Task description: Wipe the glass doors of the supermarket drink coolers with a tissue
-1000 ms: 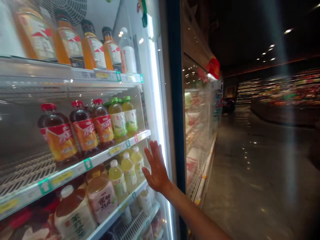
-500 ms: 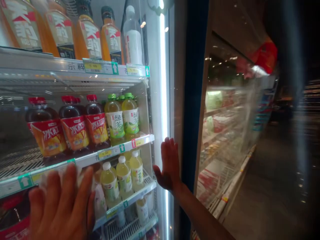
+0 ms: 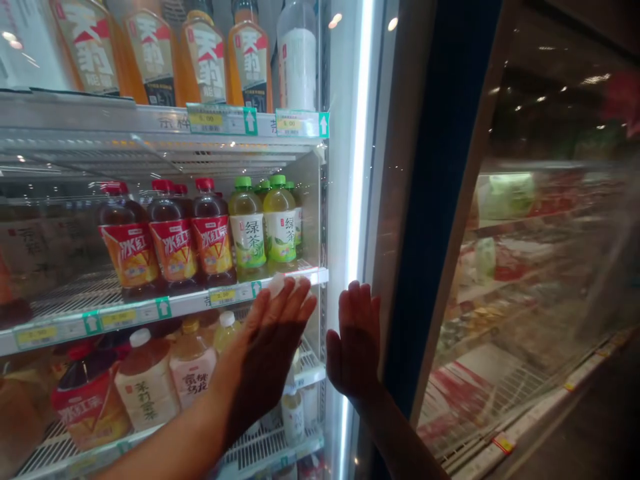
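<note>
My left hand [image 3: 273,343] lies flat against the glass door of a drinks cooler. A thin white cloth or tissue [image 3: 278,285] peeks out past its fingertips; most of it is hidden under the hand. Close on the right, my right hand [image 3: 356,340] is raised, empty, with fingers up and thumb out to the left, against the door beside the bright light strip [image 3: 361,153]. Behind the glass, green tea bottles [image 3: 249,230] stand above my left fingertips. Red-capped iced tea bottles [image 3: 173,237] line the same shelf.
Amber bottles [image 3: 150,53] fill the upper shelf. Below stand more drinks, including a white-capped bottle [image 3: 145,383]. A dark blue door frame [image 3: 440,167] runs down the right side. Beyond it, another glass-fronted case [image 3: 500,280] holds packaged goods.
My left hand has swept right and up across the glass with the white cloth, ending near my right hand. The right hand stays on the door while the view has shifted left.
</note>
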Demonstrator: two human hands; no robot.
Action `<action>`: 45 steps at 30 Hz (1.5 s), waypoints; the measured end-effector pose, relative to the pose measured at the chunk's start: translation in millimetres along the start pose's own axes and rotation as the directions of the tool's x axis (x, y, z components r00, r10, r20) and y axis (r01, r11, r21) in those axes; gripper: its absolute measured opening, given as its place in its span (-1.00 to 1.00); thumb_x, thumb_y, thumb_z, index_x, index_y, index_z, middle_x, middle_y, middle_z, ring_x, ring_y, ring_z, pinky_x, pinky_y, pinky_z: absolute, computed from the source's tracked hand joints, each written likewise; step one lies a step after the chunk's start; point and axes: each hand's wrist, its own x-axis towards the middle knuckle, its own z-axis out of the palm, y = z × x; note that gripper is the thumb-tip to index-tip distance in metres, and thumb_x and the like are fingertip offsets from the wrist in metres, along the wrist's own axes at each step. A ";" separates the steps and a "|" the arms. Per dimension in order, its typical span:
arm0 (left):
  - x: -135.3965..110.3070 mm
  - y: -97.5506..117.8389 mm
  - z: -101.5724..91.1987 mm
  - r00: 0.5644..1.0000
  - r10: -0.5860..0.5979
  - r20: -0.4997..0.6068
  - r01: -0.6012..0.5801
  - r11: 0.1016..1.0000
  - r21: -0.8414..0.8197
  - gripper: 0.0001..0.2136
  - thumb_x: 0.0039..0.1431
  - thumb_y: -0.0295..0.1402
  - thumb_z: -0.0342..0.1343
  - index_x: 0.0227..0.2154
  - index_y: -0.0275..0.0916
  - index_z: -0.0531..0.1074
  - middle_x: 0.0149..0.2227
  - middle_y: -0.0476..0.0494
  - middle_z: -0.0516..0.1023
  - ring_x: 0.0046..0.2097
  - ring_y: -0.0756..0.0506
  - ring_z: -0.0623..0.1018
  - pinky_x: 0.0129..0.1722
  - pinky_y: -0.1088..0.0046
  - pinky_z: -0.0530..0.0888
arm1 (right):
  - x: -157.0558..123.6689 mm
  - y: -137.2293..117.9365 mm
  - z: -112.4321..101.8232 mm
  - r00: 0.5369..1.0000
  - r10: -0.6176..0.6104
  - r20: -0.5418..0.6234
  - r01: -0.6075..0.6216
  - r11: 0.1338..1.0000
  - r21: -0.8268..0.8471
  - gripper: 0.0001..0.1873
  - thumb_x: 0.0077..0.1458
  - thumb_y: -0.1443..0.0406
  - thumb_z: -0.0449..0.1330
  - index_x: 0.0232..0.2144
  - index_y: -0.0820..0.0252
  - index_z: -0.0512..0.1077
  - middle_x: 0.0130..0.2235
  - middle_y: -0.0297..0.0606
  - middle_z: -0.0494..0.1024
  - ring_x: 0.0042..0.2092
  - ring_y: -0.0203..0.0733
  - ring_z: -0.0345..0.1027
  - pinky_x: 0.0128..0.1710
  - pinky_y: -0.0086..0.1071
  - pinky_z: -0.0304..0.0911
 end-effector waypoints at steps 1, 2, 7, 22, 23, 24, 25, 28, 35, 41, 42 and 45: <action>-0.2 1.8 0.7 1.000 0.026 -0.005 -0.026 0.999 -0.026 -0.35 0.23 -0.42 -0.01 0.38 -0.51 0.08 0.49 -0.39 -0.04 0.49 -0.33 0.00 0.52 0.06 -0.12 | 0.0 0.0 0.2 1.000 0.001 0.000 -0.001 1.000 -0.003 -0.27 0.36 0.40 -0.06 0.48 0.34 -0.20 0.53 -0.18 -0.25 0.52 0.05 -0.34 0.50 0.02 -0.35; -2.1 3.0 1.6 0.998 0.067 -0.010 -0.067 0.995 -0.067 -0.35 0.23 -0.43 -0.02 0.38 -0.50 0.09 0.50 -0.36 -0.05 0.49 -0.29 0.02 0.52 0.10 -0.09 | 0.0 0.5 0.5 1.000 0.001 0.000 -0.001 1.000 -0.004 -0.27 0.36 0.39 -0.06 0.48 0.34 -0.21 0.53 -0.18 -0.26 0.52 0.06 -0.34 0.50 0.03 -0.35; 5.5 -23.2 -5.5 0.999 0.050 -0.007 -0.050 0.995 -0.084 -0.36 0.27 -0.42 0.00 0.40 -0.39 0.07 0.51 -0.20 -0.10 0.52 -0.19 -0.13 0.52 0.20 -0.07 | -0.7 4.9 0.4 1.000 -0.005 0.001 0.005 1.000 0.012 -0.27 0.36 0.40 -0.05 0.48 0.33 -0.19 0.53 -0.17 -0.22 0.52 0.08 -0.32 0.49 0.08 -0.31; -105.0 -104.0 -52.9 0.890 -0.442 -0.111 0.446 0.895 0.011 -0.30 0.36 -0.37 -0.02 0.46 -0.27 -0.18 0.52 -0.14 -0.28 0.52 -0.23 -0.24 0.49 0.06 -0.24 | 20.1 -166.8 25.5 0.999 0.023 0.028 -0.028 0.977 0.211 -0.21 0.31 0.46 0.02 0.48 0.35 -0.21 0.52 -0.14 -0.21 0.52 0.09 -0.31 0.49 0.09 -0.29; -122.3 -102.7 -54.7 0.882 -0.457 -0.112 0.461 0.887 0.010 -0.29 0.35 -0.38 -0.01 0.46 -0.28 -0.18 0.52 -0.15 -0.28 0.52 -0.23 -0.24 0.49 0.05 -0.25 | 19.2 -177.4 29.4 0.999 0.031 0.031 -0.037 0.975 0.220 -0.21 0.31 0.45 0.02 0.48 0.36 -0.20 0.52 -0.12 -0.20 0.52 0.09 -0.31 0.49 0.09 -0.28; -142.1 -97.9 -54.9 0.880 -0.466 -0.096 0.468 0.884 0.000 -0.29 0.34 -0.39 -0.01 0.46 -0.27 -0.17 0.52 -0.15 -0.26 0.52 -0.23 -0.23 0.49 0.04 -0.24 | 17.3 -187.6 33.5 0.999 0.034 0.028 -0.039 0.973 0.227 -0.21 0.31 0.46 0.02 0.47 0.36 -0.19 0.52 -0.10 -0.18 0.52 0.07 -0.30 0.49 0.08 -0.28; -162.0 -92.1 -54.5 0.883 -0.466 -0.053 0.466 0.884 -0.010 -0.29 0.34 -0.38 -0.01 0.46 -0.25 -0.17 0.51 -0.13 -0.24 0.52 -0.21 -0.21 0.50 0.05 -0.22 | 14.8 -198.0 38.0 0.999 0.034 0.024 -0.039 0.972 0.231 -0.21 0.31 0.46 0.03 0.47 0.35 -0.19 0.51 -0.10 -0.17 0.52 0.05 -0.31 0.49 0.07 -0.28; -202.6 -93.0 -56.2 0.866 -0.499 -0.018 0.499 0.866 0.005 -0.26 0.31 -0.38 0.04 0.46 -0.29 -0.17 0.51 -0.15 -0.24 0.52 -0.21 -0.20 0.50 0.07 -0.21 | 9.3 -232.4 53.2 0.999 0.040 0.019 -0.044 0.973 0.229 -0.19 0.30 0.46 0.04 0.48 0.28 -0.20 0.51 -0.20 -0.18 0.52 -0.01 -0.34 0.50 0.04 -0.35; -232.7 -150.3 -74.9 0.773 -0.630 -0.080 0.633 0.773 0.029 -0.23 0.30 -0.47 0.00 0.47 -0.26 -0.26 0.52 -0.21 -0.30 0.52 -0.31 -0.24 0.45 -0.25 -0.15 | 20.9 -297.7 78.4 0.999 0.037 0.001 -0.037 0.974 0.225 -0.18 0.29 0.47 0.06 0.48 0.30 -0.19 0.51 -0.24 -0.21 0.52 -0.04 -0.39 0.51 -0.04 -0.42; -303.8 -170.9 -84.8 0.813 -0.580 -0.040 0.581 0.813 0.022 -0.22 0.27 -0.48 0.02 0.46 -0.31 -0.23 0.53 -0.16 -0.31 0.53 -0.25 -0.24 0.49 -0.03 -0.24 | 19.5 -311.4 83.6 0.997 0.079 -0.015 -0.075 0.986 0.150 -0.20 0.30 0.44 0.06 0.47 0.33 -0.16 0.52 -0.20 -0.20 0.52 0.03 -0.35 0.51 0.00 -0.36; -305.7 -186.9 -89.7 0.796 -0.602 -0.061 0.604 0.796 0.025 -0.22 0.27 -0.49 0.01 0.47 -0.31 -0.24 0.53 -0.17 -0.32 0.52 -0.26 -0.25 0.48 -0.08 -0.25 | 19.7 -314.5 84.8 0.994 0.102 -0.027 -0.097 0.986 0.137 -0.21 0.30 0.44 0.05 0.48 0.31 -0.16 0.51 -0.20 -0.20 0.52 0.05 -0.35 0.50 0.06 -0.33; -309.7 -222.6 -99.4 0.741 -0.661 -0.118 0.668 0.744 0.023 -0.22 0.29 -0.49 -0.01 0.47 -0.27 -0.28 0.53 -0.21 -0.34 0.52 -0.29 -0.29 0.44 -0.25 -0.25 | 20.1 -322.5 89.0 0.987 0.155 -0.040 -0.151 0.984 0.096 -0.24 0.33 0.41 0.01 0.48 0.24 -0.15 0.51 -0.19 -0.18 0.52 0.12 -0.34 0.46 0.26 -0.29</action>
